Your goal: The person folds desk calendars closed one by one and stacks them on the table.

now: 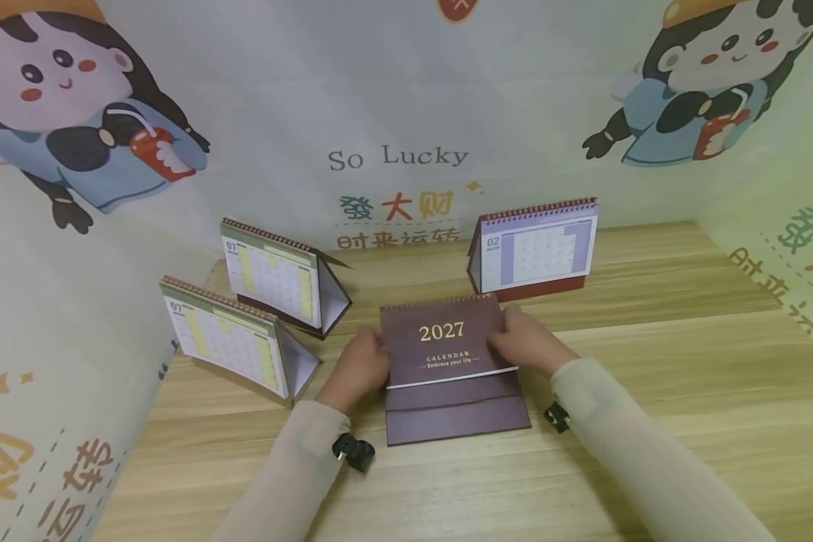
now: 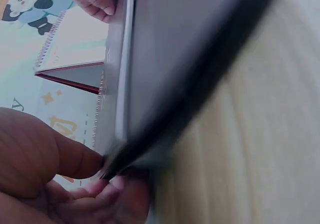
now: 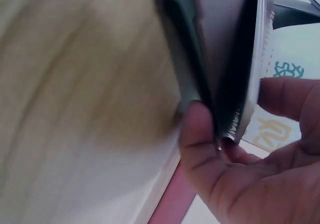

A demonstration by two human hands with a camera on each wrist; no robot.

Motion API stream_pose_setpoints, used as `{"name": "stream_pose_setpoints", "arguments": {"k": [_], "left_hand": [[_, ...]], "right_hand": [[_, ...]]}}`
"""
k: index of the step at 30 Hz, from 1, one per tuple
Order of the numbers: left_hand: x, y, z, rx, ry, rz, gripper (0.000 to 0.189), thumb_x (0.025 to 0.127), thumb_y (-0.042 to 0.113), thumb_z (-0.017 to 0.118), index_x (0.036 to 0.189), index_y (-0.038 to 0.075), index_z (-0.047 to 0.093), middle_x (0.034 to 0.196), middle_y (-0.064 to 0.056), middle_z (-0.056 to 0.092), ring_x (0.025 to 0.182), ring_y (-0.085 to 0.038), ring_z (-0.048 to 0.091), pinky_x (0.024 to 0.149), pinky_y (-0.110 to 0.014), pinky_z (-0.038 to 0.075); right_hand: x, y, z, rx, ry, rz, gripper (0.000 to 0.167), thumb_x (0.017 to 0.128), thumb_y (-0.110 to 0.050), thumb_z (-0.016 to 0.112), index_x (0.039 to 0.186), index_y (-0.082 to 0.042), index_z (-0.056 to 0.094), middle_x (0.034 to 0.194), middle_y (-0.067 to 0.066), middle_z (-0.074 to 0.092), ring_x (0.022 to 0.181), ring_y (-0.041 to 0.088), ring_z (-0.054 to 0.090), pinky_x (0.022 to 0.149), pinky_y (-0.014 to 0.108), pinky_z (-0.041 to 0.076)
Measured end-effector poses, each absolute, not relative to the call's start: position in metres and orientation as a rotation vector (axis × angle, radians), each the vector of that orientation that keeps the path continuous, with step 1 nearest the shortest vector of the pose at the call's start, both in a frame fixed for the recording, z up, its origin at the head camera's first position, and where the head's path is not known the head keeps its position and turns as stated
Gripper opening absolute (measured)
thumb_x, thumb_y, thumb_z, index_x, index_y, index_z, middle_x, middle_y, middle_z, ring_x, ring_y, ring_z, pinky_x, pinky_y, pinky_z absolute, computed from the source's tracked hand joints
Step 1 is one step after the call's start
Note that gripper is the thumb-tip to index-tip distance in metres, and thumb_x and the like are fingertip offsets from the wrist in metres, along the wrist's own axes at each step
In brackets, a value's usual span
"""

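Note:
A maroon desk calendar (image 1: 440, 342) with "2027" in gold lies tilted at the middle of the table, its spiral binding at the far edge. Its creased maroon base panel (image 1: 457, 425) extends toward the person. At the left edge, my left hand (image 1: 359, 369) pinches the calendar between thumb and fingers, seen close up in the left wrist view. My right hand (image 1: 531, 340) grips the opposite edge, its thumb on the cover side. In the right wrist view the right hand's fingers (image 3: 197, 134) curl around the edge, where cover and base stand apart.
Two standing calendars with green and yellow pages, a rear one (image 1: 271, 275) and a nearer one (image 1: 223, 342), are at left. A purple-paged calendar (image 1: 538, 248) stands at the back right. A printed cloth backdrop (image 1: 264, 113) encloses the wooden table (image 1: 650, 391).

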State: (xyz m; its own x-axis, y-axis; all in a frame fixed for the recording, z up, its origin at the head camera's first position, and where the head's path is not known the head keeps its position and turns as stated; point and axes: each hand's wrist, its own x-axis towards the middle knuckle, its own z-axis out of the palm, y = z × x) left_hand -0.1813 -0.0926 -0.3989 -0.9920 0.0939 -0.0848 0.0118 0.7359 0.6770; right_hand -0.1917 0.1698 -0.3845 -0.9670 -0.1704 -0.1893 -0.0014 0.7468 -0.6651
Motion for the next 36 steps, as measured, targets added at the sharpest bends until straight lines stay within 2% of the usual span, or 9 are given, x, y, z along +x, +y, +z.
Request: {"name": "stream_pose_setpoints", "arguments": {"k": [2,5,11,19,24,27,36], "left_hand": [[-0.179,-0.093,-0.397,0.054,2.801,1.136,0.031,0.097,0.007,0.048,0.123,-0.010,0.051,0.119,-0.028,0.062,0.115,-0.041,0.057,0.099,-0.050,0.044],[-0.178,-0.092,-0.396,0.075,2.816,1.159,0.031,0.096,0.005,0.051,0.123,-0.010,0.050,0.116,-0.027,0.063,0.114,-0.040,0.058,0.099,-0.050,0.044],[-0.176,-0.090,-0.394,0.126,2.829,1.198,0.030,0.094,0.003,0.053,0.121,-0.009,0.050,0.105,-0.022,0.067,0.103,-0.036,0.062,0.093,-0.049,0.048],[-0.174,-0.071,-0.387,0.185,2.799,1.267,0.031,0.095,0.004,0.053,0.123,-0.009,0.050,0.103,-0.021,0.069,0.105,-0.035,0.061,0.094,-0.047,0.048],[-0.174,-0.049,-0.385,0.222,2.801,1.322,0.032,0.094,0.004,0.056,0.123,-0.009,0.052,0.099,-0.015,0.066,0.098,-0.031,0.061,0.089,-0.044,0.049],[-0.175,-0.033,-0.386,0.226,2.770,1.379,0.031,0.094,0.004,0.058,0.122,-0.007,0.053,0.100,-0.013,0.062,0.093,-0.028,0.060,0.086,-0.043,0.050],[-0.175,0.019,-0.393,0.279,2.648,1.512,0.028,0.094,0.004,0.060,0.119,-0.004,0.055,0.103,-0.014,0.063,0.094,-0.027,0.060,0.085,-0.039,0.051]], "right_hand": [[-0.190,0.170,-0.384,-0.154,2.726,-1.043,0.053,0.095,-0.010,0.055,0.136,0.017,0.036,0.125,0.035,0.054,0.118,0.045,0.054,0.100,0.055,0.044],[-0.188,0.172,-0.384,-0.171,2.742,-1.056,0.063,0.094,-0.006,0.056,0.145,0.017,0.026,0.139,0.038,0.044,0.130,0.048,0.044,0.108,0.056,0.035],[-0.186,0.180,-0.381,-0.177,2.721,-1.118,0.066,0.094,-0.005,0.056,0.147,0.016,0.023,0.143,0.038,0.040,0.133,0.050,0.039,0.109,0.058,0.032],[-0.183,0.201,-0.372,-0.183,2.703,-1.173,0.066,0.095,-0.004,0.055,0.148,0.015,0.020,0.143,0.039,0.037,0.133,0.051,0.038,0.108,0.059,0.033],[-0.182,0.222,-0.365,-0.190,2.685,-1.201,0.066,0.095,-0.002,0.054,0.148,0.016,0.019,0.143,0.041,0.036,0.131,0.053,0.038,0.106,0.060,0.035],[-0.181,0.238,-0.362,-0.192,2.669,-1.215,0.066,0.095,0.000,0.053,0.147,0.018,0.017,0.140,0.043,0.037,0.128,0.054,0.041,0.103,0.060,0.039],[-0.177,0.294,-0.360,-0.162,2.665,-1.185,0.068,0.094,-0.001,0.053,0.146,0.021,0.016,0.130,0.047,0.041,0.112,0.051,0.054,0.094,0.058,0.047]]}}
